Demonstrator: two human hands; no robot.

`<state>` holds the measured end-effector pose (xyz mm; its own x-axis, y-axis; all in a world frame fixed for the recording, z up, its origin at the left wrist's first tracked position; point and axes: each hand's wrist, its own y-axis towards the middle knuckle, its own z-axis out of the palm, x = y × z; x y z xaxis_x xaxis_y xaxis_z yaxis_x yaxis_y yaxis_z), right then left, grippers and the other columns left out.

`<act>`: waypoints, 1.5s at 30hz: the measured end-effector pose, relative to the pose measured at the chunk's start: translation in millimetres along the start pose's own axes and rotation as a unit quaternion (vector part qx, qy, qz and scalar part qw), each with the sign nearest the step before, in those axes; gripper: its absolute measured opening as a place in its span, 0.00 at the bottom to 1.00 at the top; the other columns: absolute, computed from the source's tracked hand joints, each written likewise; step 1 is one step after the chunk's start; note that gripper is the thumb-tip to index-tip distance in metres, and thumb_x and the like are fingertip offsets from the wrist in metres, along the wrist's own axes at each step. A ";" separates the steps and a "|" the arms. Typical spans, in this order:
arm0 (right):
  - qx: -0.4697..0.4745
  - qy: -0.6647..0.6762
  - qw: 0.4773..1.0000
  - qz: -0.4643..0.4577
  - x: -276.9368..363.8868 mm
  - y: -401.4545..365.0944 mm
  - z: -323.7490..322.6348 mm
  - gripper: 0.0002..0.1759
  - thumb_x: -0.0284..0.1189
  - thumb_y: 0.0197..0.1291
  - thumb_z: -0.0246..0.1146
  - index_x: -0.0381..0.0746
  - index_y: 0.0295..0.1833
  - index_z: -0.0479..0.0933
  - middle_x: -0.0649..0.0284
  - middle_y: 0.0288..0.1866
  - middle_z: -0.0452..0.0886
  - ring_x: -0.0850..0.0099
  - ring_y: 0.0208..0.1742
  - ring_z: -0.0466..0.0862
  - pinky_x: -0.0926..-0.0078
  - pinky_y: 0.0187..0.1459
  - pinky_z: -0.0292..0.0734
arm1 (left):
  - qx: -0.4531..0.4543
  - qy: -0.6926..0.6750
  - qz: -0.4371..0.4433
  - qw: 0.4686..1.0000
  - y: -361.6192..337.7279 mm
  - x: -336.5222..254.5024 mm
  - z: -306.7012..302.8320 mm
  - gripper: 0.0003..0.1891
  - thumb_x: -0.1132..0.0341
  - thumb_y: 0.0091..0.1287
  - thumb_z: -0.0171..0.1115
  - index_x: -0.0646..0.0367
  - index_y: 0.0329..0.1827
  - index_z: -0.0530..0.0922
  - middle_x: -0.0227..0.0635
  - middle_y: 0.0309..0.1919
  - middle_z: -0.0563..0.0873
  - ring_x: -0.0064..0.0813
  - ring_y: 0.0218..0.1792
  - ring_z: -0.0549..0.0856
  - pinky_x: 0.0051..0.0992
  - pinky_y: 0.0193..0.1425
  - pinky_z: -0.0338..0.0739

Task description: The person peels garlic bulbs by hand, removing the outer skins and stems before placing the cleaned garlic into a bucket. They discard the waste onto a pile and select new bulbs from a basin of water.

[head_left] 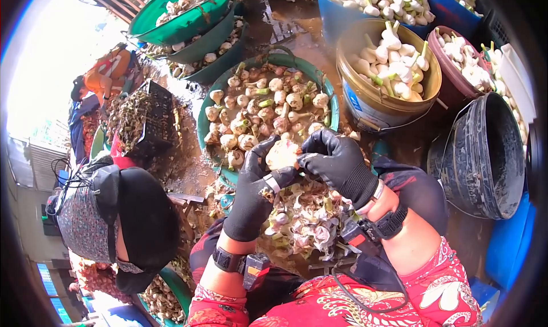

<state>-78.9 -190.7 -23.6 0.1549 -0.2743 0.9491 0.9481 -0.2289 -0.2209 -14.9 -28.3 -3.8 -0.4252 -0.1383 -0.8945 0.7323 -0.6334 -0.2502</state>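
Note:
A garlic bulb [283, 154] with loose, pale brownish skin is held up in front of me. My left hand [256, 184], in a black glove, is closed around its left and lower side. In the same kind of glove, my right hand [338, 162] pinches the bulb's right edge; its fingertips are partly hidden. Just beyond both hands stands a green basin [204, 118] of unpeeled garlic bulbs [247, 113] sitting in water. Beneath my hands, a heap of peeled-off garlic skins [311, 218] lies between my knees.
At the right are a golden bucket [348, 79] of white garlic, a maroon tub [448, 70] and a tipped black bucket [485, 156]. Stacked green basins [197, 50] stand at the upper left. A person in a black cap [140, 218] sits close on the left; another crouches farther off.

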 end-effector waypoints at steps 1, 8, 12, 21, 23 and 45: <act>-0.009 0.005 1.000 -0.004 0.6 -0.7 -1.2 0.07 0.25 0.54 0.67 0.37 0.38 0.78 0.70 0.28 0.80 0.85 0.28 0.76 0.82 0.31 0.75 | 0.001 0.045 -0.006 0.999 1.4 0.1 0.3 0.37 0.76 0.57 0.65 0.64 0.71 0.58 0.41 0.55 0.77 0.30 0.52 0.80 0.30 0.57 0.78; -0.028 0.045 0.998 0.015 7.3 -5.6 -1.4 0.06 0.24 0.56 0.64 0.35 0.39 0.79 0.69 0.29 0.81 0.84 0.30 0.78 0.83 0.32 0.75 | 0.012 0.144 0.052 0.988 3.3 0.4 7.8 0.37 0.78 0.52 0.70 0.62 0.67 0.65 0.37 0.53 0.76 0.25 0.50 0.79 0.25 0.54 0.77; -0.088 -0.261 0.951 -0.141 3.2 -5.4 2.0 0.09 0.32 0.54 0.62 0.37 0.30 0.77 0.54 0.24 0.81 0.58 0.25 0.82 0.64 0.31 0.76 | 0.010 0.230 0.102 0.968 8.8 13.8 1.2 0.36 0.75 0.48 0.74 0.60 0.63 0.69 0.37 0.51 0.75 0.28 0.52 0.78 0.27 0.56 0.76; -0.157 -0.252 0.951 -0.082 -12.5 0.6 0.9 0.08 0.29 0.55 0.58 0.35 0.28 0.75 0.51 0.20 0.78 0.55 0.24 0.82 0.64 0.29 0.75 | 0.013 0.264 0.113 0.958 3.1 16.0 1.6 0.35 0.80 0.47 0.74 0.61 0.61 0.69 0.36 0.54 0.77 0.24 0.52 0.79 0.27 0.57 0.75; -0.168 -0.207 0.961 -0.072 -11.4 1.0 -6.8 0.08 0.29 0.55 0.58 0.35 0.28 0.75 0.53 0.19 0.78 0.61 0.22 0.81 0.66 0.28 0.75 | 0.013 0.228 0.100 0.968 -0.7 11.3 4.9 0.35 0.80 0.47 0.73 0.61 0.60 0.70 0.36 0.54 0.77 0.25 0.52 0.79 0.27 0.57 0.75; -0.176 0.001 0.983 -0.059 1.1 12.3 -37.3 0.07 0.27 0.60 0.59 0.36 0.31 0.76 0.70 0.18 0.75 0.83 0.17 0.72 0.82 0.20 0.69 | 0.039 0.069 -0.002 0.997 -14.5 -0.3 8.6 0.33 0.84 0.49 0.70 0.62 0.60 0.70 0.36 0.58 0.77 0.26 0.53 0.80 0.28 0.57 0.77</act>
<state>-77.4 -228.7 -33.7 0.0499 -0.2279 0.9724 0.8048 -0.5674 -0.1743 -30.0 -25.7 3.3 -0.3474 -0.0337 -0.9371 0.6852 -0.6914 -0.2292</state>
